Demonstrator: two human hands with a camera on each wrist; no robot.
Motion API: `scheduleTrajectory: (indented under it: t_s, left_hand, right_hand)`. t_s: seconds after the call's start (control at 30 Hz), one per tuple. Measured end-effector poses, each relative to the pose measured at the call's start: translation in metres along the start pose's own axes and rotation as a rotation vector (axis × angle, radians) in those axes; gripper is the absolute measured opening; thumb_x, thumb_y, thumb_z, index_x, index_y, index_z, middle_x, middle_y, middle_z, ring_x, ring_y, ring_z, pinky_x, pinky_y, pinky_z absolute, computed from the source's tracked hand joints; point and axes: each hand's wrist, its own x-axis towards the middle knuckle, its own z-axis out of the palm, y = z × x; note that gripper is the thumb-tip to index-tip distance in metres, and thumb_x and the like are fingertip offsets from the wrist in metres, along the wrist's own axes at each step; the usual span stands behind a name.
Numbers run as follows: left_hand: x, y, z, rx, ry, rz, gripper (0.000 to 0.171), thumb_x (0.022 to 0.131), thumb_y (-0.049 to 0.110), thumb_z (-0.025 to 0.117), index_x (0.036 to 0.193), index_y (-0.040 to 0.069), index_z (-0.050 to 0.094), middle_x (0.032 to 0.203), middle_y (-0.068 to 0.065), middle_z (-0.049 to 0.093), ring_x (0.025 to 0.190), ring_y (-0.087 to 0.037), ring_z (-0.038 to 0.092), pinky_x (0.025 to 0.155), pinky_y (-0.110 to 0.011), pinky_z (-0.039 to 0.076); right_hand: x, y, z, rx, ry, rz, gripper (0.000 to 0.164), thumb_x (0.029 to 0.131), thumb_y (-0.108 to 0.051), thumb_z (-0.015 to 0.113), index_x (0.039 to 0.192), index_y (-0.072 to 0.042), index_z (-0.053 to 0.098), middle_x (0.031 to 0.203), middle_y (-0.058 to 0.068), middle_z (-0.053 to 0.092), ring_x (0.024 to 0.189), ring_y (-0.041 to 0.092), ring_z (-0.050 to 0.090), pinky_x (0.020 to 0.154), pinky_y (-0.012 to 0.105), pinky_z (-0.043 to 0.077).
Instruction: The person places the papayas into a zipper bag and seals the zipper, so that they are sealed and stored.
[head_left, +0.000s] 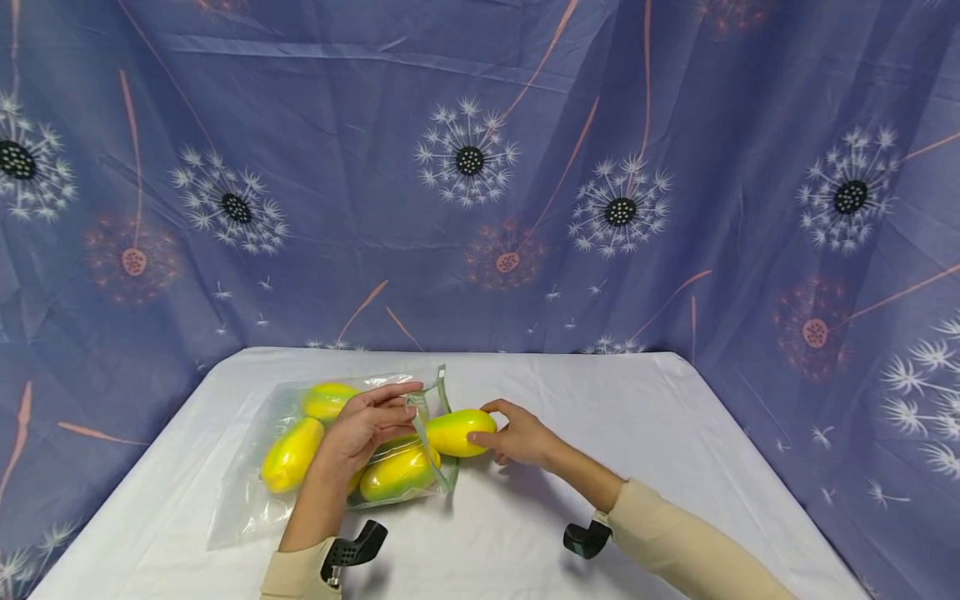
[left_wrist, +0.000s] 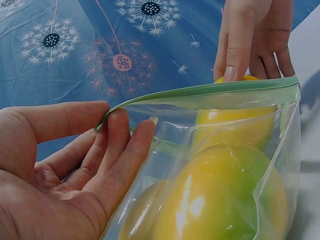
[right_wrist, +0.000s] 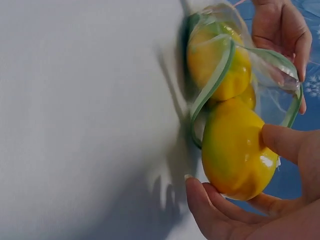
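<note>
A clear zip bag (head_left: 242, 500) with a green rim lies on the table, its mouth toward the right. Several yellow-green mangoes (head_left: 292, 455) are inside it. My left hand (head_left: 358, 433) pinches the bag's green rim (left_wrist: 200, 95) between thumb and fingers and lifts that edge, as the left wrist view shows. With fingertips and thumb, my right hand (head_left: 525, 435) grips one mango (right_wrist: 237, 150) by its outer end. That mango lies partly within the open mouth, its near end still outside. Another mango (left_wrist: 225, 195) sits just inside, beneath the clear plastic.
A white cloth (head_left: 622, 417) covers the table. Behind it and at both sides hangs a blue curtain (head_left: 360, 208) with dandelion prints. Black wrist mounts (head_left: 587, 540) stick out from both sleeves above the tabletop.
</note>
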Motion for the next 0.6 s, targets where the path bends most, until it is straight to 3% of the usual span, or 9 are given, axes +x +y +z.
scheduleTrajectory:
  t_s: [0.23, 0.6]
  left_hand:
    - [0.001, 0.0, 0.0, 0.002, -0.007, 0.005, 0.052, 0.093, -0.005, 0.064, 0.143, -0.01, 0.051, 0.09, 0.001, 0.06, 0.082, -0.014, 0.069, 0.087, -0.036, 0.062]
    - [0.002, -0.001, 0.002, 0.007, 0.016, -0.018, 0.053, 0.092, -0.005, 0.065, 0.143, -0.009, 0.051, 0.089, 0.001, 0.061, 0.081, -0.014, 0.069, 0.086, -0.034, 0.062]
  right_hand:
    - [0.001, -0.006, 0.003, 0.131, -0.026, 0.061, 0.059, 0.089, -0.027, 0.079, 0.14, -0.011, 0.055, 0.096, 0.015, 0.069, 0.077, 0.025, 0.069, 0.072, 0.038, 0.062]
    - [0.006, -0.011, 0.014, 0.205, -0.015, 0.067, 0.057, 0.088, -0.02, 0.078, 0.138, -0.008, 0.053, 0.101, 0.015, 0.066, 0.08, 0.025, 0.068, 0.076, 0.037, 0.063]
